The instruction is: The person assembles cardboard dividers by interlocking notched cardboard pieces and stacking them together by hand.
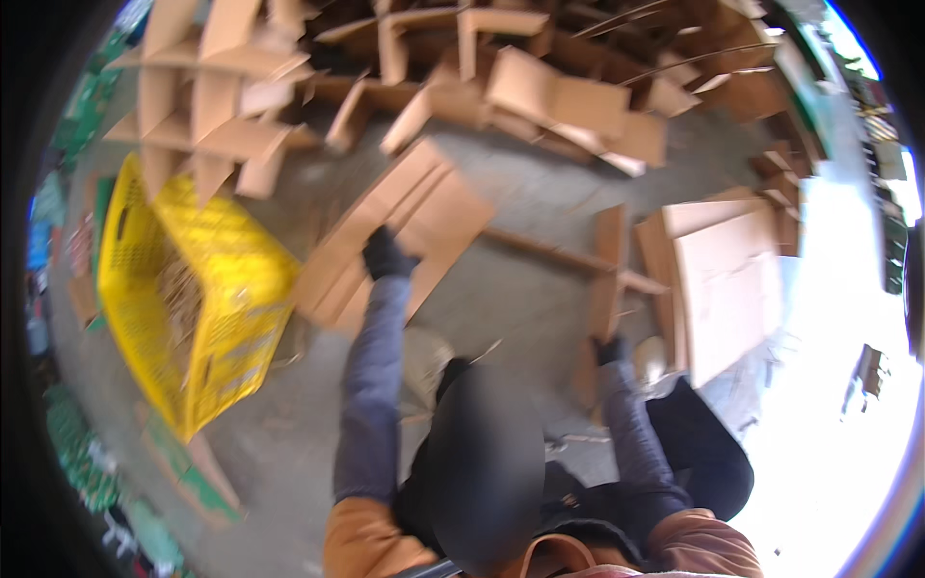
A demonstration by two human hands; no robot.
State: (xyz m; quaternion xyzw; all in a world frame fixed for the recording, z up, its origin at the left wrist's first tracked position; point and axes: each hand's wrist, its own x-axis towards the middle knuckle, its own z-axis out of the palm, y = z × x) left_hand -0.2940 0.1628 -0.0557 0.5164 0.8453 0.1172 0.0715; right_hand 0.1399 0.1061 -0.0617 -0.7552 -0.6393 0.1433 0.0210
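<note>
My left hand [387, 254], in a dark glove, lies on a folded brown cardboard sheet [445, 214] left of the middle. Its thumb stands apart from the other fingers, though the outline is soft. To the right, my gloved right hand [609, 351] is closed around the near end of an upright cardboard strip [609, 236]. A second narrow strip [540, 248] crosses it and runs left toward the sheet. The fingertips of the right hand are partly hidden.
A yellow plastic crate [226, 289] leans on the left, with tan scraps inside. Cardboard dividers [217, 91] and loose cardboard pieces [559, 91] crowd the far side. Flat cardboard sheets [729, 289] stand stacked at the right. A cardboard scrap with green [193, 467] lies near left.
</note>
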